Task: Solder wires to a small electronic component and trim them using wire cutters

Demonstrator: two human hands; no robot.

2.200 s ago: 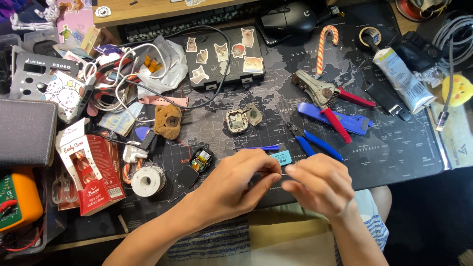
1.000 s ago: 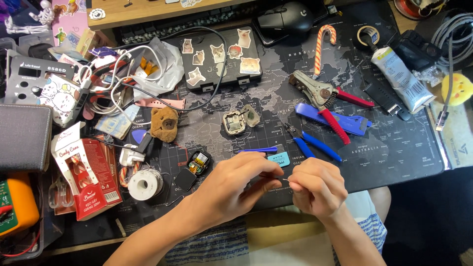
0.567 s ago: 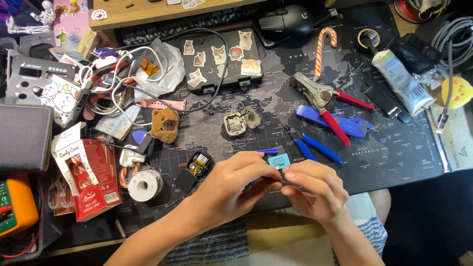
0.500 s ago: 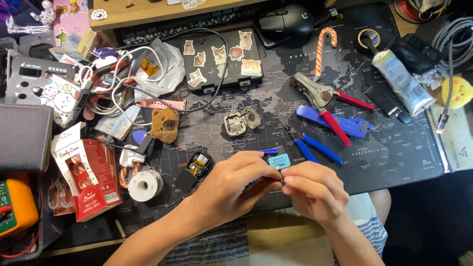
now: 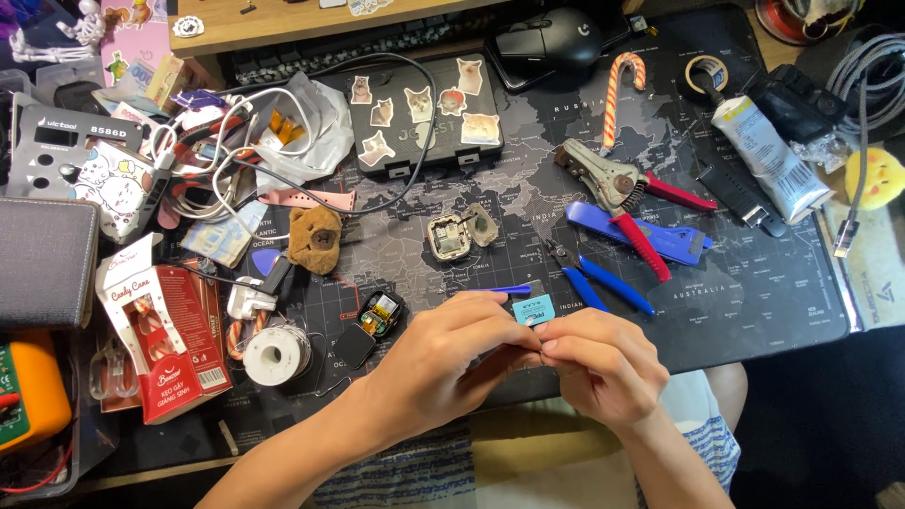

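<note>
Both forearms are bare from elbow to wrist, with no sleeve, watch, ring or glove showing on the left hand [image 5: 443, 363] or the right hand [image 5: 603, 368]. Short, unpainted nails show on the fingers. Below the arms the person wears a garment of light fabric with fine blue and white stripes [image 5: 415, 471], seen across the lap and again beside the right forearm.

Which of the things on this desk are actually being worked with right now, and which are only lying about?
In hand: left hand and right hand pinch something tiny, too small to identify, beside the small blue packet.

Lying about: blue pliers, solder spool, candy cane, mouse.
</note>
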